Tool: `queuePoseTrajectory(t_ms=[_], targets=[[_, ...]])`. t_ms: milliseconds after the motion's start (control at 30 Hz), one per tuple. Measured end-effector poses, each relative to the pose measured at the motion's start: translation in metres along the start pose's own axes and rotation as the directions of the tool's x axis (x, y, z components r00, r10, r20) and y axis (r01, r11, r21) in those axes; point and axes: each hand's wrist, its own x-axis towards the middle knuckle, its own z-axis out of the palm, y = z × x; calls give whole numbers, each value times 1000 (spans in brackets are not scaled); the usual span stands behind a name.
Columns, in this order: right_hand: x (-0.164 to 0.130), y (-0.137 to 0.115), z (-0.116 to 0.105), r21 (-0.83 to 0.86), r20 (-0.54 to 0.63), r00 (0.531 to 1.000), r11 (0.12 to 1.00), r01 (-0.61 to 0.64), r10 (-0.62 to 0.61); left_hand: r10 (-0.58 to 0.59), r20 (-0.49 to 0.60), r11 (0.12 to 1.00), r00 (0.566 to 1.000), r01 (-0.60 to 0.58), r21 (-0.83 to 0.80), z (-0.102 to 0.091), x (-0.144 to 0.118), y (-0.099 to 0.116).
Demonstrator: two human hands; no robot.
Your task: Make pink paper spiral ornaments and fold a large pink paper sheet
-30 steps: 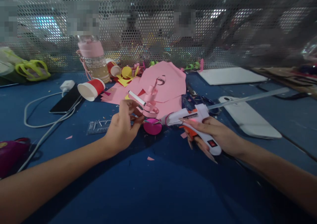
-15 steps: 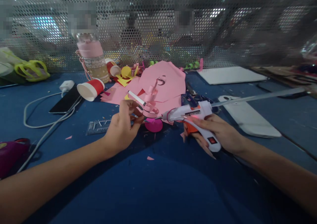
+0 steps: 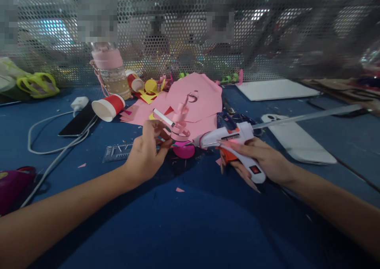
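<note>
My right hand [image 3: 261, 154] is wrapped round the grip of a white hot glue gun [image 3: 221, 136] with an orange trigger. A long clear glue stick [image 3: 308, 116] sticks out of its back. My left hand [image 3: 150, 148] is closed in a pinch at the lower edge of a curled pink paper strip [image 3: 179, 120], which rises in a spiral. The gun's nozzle points left at the strip's base, close to my left fingertips; whether it touches cannot be made out. A magenta paper disc [image 3: 184, 150] shows just under that base. Behind my left fingers is a white marker [image 3: 164, 117].
Pink paper sheets [image 3: 202, 92] are heaped behind my hands. To the left are a red paper cup [image 3: 111, 106], a water bottle [image 3: 111, 71], a black phone [image 3: 77, 120] with a white cable, and a clear stencil ruler [image 3: 117, 152]. A white phone [image 3: 297, 140] lies right.
The glue gun has shifted very slightly, its nozzle staying at the base of the pink strip. My left hand keeps its pinch in the same place.
</note>
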Motion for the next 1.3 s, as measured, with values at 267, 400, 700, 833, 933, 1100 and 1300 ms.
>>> queuePoseTrajectory(t_ms=[267,400,700,833,933,1100,1300], targets=[[2,2,-6,89,40,999,995,-35,31,37,13,994,999,-39,104,-1,-1,0],[3,2,-5,94,23,1000,995,15,-18,49,15,993,999,-50,110,0,-1,-1],[2,1,-5,86,8,999,996,31,-31,31,28,996,999,-33,83,0,-1,-2],[2,1,-4,51,-24,1000,998,20,-19,3,24,998,1000,-4,65,0,-2,-2],[4,1,-4,72,-123,989,993,94,-85,25,33,998,999,-27,51,0,-2,-5],[2,1,0,-29,-228,948,974,223,-223,73,11,997,997,-73,23,1,-2,-12],[-12,-6,33,-685,-115,866,670,285,-486,39,-134,922,990,16,387,-26,22,3]])
